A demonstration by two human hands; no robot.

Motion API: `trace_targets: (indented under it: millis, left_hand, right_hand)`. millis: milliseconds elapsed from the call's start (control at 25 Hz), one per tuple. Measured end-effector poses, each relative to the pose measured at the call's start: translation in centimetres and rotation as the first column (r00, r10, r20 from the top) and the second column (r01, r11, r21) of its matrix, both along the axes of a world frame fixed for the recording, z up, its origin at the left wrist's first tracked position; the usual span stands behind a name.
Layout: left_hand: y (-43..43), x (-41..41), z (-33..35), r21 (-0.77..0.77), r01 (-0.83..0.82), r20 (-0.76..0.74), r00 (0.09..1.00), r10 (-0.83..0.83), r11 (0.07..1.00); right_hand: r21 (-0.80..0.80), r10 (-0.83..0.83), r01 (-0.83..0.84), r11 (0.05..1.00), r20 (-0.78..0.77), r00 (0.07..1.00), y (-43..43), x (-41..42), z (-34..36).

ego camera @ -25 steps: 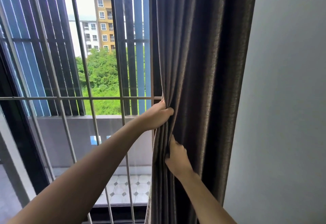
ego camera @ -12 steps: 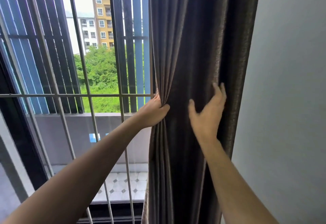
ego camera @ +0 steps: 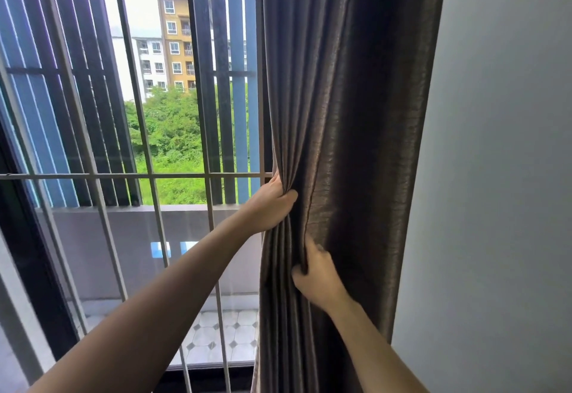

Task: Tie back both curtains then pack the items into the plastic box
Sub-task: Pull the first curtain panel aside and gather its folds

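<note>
A dark brown curtain hangs bunched at the right side of the window, next to the wall. My left hand grips the gathered left edge of the curtain at about the height of the horizontal window bar. Just below it, my right hand pinches a fold of the same curtain, its fingers tucked into the pleats. No tie-back, plastic box or second curtain is in view.
A grey metal window grille with vertical bars and one horizontal bar covers the glass on the left. A plain grey wall stands right of the curtain. Beyond the glass lie a tiled balcony floor, trees and buildings.
My right hand has left the wide fold higher up on the curtain and dropped down and left, now pinching a pleat under my left hand. My left hand keeps its grip.
</note>
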State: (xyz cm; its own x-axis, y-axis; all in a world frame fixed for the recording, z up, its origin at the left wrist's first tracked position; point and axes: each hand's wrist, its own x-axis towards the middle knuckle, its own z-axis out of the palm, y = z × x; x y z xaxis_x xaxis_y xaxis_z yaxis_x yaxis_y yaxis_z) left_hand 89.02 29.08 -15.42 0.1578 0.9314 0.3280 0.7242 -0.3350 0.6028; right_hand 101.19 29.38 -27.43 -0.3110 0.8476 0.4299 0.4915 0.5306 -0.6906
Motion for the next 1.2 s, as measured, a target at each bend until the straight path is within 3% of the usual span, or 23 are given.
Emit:
trace_targets:
  millis: [160,320,400,440,480,520,560,600,640,720,800,880,1000,1200]
  left_hand:
    - [0.3,0.7,-0.2,-0.033,0.023,-0.004,1.0,-0.024,0.999]
    - [1.0,1.7,-0.9,0.034,-0.043,-0.124,0.991,0.047,0.998]
    - [1.0,1.7,-0.8,0.066,-0.085,-0.114,0.989,0.092,0.994]
    - [0.7,1.6,-0.7,0.069,-0.097,-0.095,0.99,0.103,0.993]
    - [0.2,1.3,-0.5,0.059,-0.1,-0.088,0.991,0.105,0.993]
    - [-0.1,1.0,-0.5,0.042,-0.096,-0.076,0.992,0.099,0.995]
    - [-0.3,0.7,-0.6,0.024,-0.09,-0.046,0.995,0.091,0.996]
    - [-0.6,0.5,-0.7,0.018,-0.081,0.0,0.997,0.081,0.997]
    - [-0.9,0.4,-0.9,0.021,-0.078,0.048,0.996,0.077,0.997]
    - [-1.4,0.3,-0.9,0.023,-0.081,0.108,0.991,0.078,0.996]
    - [-1.5,0.5,-0.8,0.01,-0.07,0.107,0.992,0.068,0.998]
    - [-1.3,0.8,-0.7,-0.028,-0.055,0.094,0.994,0.057,0.998]
    - [-1.1,1.2,-0.7,-0.053,-0.044,0.093,0.994,0.049,0.998]
    - [-0.6,2.0,-0.7,-0.03,-0.01,0.078,0.997,0.012,1.0]
  right_hand:
    - [-0.088,0.026,-0.021,0.996,0.045,0.999,0.1,0.0,0.4]
    - [-0.162,0.114,-0.096,0.982,0.103,0.988,0.0,0.3,-0.1]
    - [-0.072,0.117,-0.112,0.991,0.073,0.99,0.2,1.5,1.4]
    - [0.11,0.018,-0.019,0.994,0.013,1.0,0.3,2.3,2.8]
    - [0.324,-0.103,0.132,0.937,-0.104,0.989,0.3,3.3,4.5]
    - [0.485,-0.201,0.319,0.814,-0.281,0.939,0.4,4.5,6.2]
    - [0.533,-0.263,0.495,0.687,-0.453,0.852,0.5,5.9,8.0]
    - [0.493,-0.302,0.611,0.62,-0.568,0.765,0.5,7.3,9.7]
    - [0.41,-0.327,0.641,0.649,-0.61,0.722,0.6,8.5,10.9]
    - [0.207,-0.316,0.49,0.847,-0.547,0.776,1.8,10.0,11.5]
    - [0.14,-0.277,0.338,0.931,-0.332,0.902,2.6,9.7,9.8]
    - [0.159,-0.208,0.236,0.959,-0.174,0.963,2.3,8.1,6.9]
    - [0.106,0.008,-0.002,0.994,-0.061,0.998,1.0,5.0,2.2]
    - [0.093,0.222,-0.213,0.973,-0.098,0.97,0.3,2.6,-0.4]
